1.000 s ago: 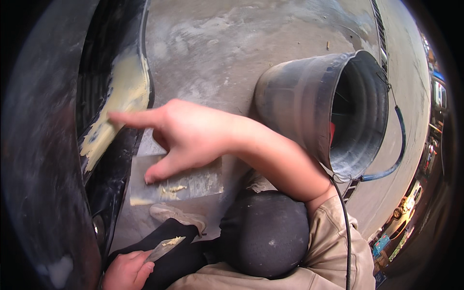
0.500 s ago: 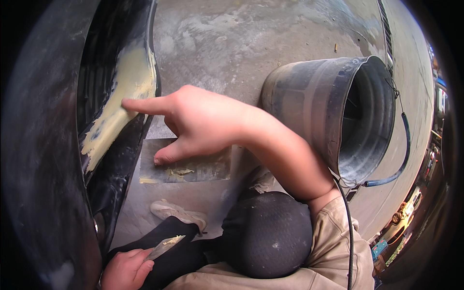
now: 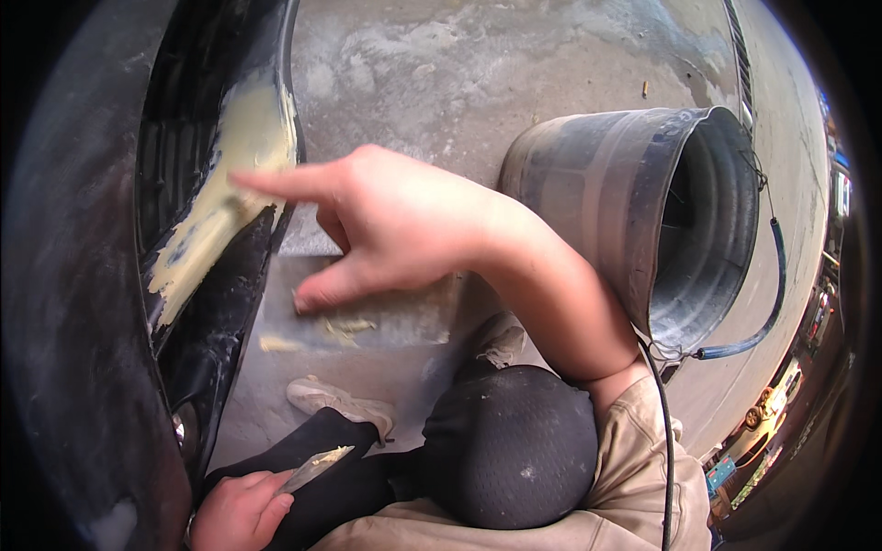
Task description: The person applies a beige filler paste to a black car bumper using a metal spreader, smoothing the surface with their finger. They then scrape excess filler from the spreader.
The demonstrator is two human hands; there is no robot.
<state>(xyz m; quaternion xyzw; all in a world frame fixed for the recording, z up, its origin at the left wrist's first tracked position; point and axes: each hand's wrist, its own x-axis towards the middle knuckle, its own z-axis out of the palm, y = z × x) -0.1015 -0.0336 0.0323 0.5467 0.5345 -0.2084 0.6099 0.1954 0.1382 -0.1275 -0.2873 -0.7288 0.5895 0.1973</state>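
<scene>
My left hand point(image 3: 241, 511) is closed round a putty knife point(image 3: 315, 468), its blade carrying a dab of cream filler. My right hand point(image 3: 390, 216) reaches across with the index finger stretched out to cream body filler point(image 3: 218, 197) spread over the edge of a black vehicle panel point(image 3: 204, 317). The fingertip is blurred and appears to touch the filler. A flat metal plate point(image 3: 404, 317), smeared with filler, is beneath this hand. The thumb lies over it and the other fingers are curled and partly hidden, seemingly gripping it.
A dented metal bucket point(image 3: 588, 188) lies on its side at right, close to my right forearm, with a blue-sleeved handle point(image 3: 744, 345). My knee point(image 3: 514, 450) and shoes are below. Grey concrete floor point(image 3: 413, 73) spreads behind, with parked vehicles at the far right.
My right index fingertip has shifted slightly away from me along the filler. The plate has moved a little and is now blurred. The left hand stays still with the putty knife.
</scene>
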